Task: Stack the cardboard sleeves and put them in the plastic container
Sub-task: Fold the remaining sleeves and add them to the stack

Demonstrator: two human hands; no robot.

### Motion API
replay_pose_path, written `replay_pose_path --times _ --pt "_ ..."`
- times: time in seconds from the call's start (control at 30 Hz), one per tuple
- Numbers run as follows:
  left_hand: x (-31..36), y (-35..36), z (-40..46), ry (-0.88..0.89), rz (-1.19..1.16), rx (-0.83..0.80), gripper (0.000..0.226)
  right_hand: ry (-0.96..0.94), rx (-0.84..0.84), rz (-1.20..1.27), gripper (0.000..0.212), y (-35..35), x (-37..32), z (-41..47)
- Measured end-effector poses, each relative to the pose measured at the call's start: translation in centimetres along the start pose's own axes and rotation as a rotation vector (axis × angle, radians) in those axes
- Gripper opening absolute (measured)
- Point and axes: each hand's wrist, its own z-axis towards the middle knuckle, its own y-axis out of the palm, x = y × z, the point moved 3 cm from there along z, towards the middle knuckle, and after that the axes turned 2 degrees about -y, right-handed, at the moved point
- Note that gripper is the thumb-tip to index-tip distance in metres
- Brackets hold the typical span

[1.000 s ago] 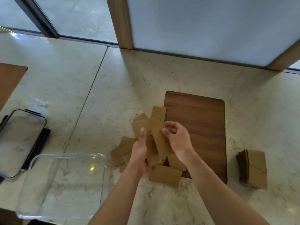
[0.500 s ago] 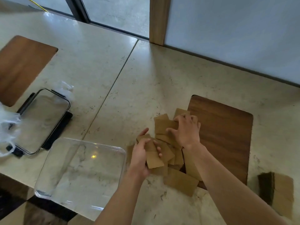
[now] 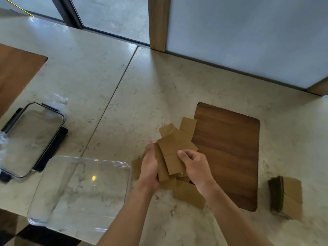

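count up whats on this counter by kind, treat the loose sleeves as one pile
Clear plastic container, nothing in it: 1
Clear lid with black clips: 1
Dark wooden boards: 2
Loose pile of brown cardboard sleeves, some held between the left hand and right hand: 1
Squared-up stack of brown cardboard sleeves: 1
Total: 6

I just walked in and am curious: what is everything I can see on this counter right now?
Loose cardboard sleeves: several, brown, counter centre, some held in both hands.
Stacked sleeves: one pile, brown, far right.
Plastic container: one, clear, empty, front left.
Lid: one, clear with black clips, left.
Wooden boards: two, dark brown, inset in the counter centre-right and far left.
Counter: one, pale marble.
Left hand, right hand: gripping sleeves.
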Motion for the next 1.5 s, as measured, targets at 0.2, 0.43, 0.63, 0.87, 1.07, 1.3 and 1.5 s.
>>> replay_pose_path --times 0.2,0.43,0.63,0.87,1.07,1.3,1.5 --pt "-0.4 -1.2 -0.5 -0.089 -0.044 0.039 0.1 -0.024 0.09 0.049 0.026 -1.0 0.0 -0.9" --pt "0.1 -0.2 -1.8 -0.086 -0.264 -0.176 0.048 -0.061 0.105 -0.042 0.005 -0.8 0.3 -2.1" --pt "-0.6 -0.2 -1.4 -0.11 -0.068 -0.025 0.023 -0.203 0.125 -0.378 0.046 0.0 1.2 -1.1" --pt "-0.6 -1.4 -0.8 -0.089 -0.346 -0.021 0.025 -0.103 0.183 -0.99 0.07 -1.2 1.6 4.7" --pt "-0.4 -0.7 0.2 -0.124 -0.292 0.03 0.03 -0.087 0.301 -0.525 0.016 -3.7 1.1 4.4" --pt "0.4 1.9 0.9 0.084 0.09 0.034 0.067 -0.024 0.169 0.042 0.01 -2.9 0.7 0.9" --pt "0.1 1.2 0.8 0.006 -0.154 0.02 0.028 -0.206 0.27 -0.429 0.006 -1.1 1.6 1.7"
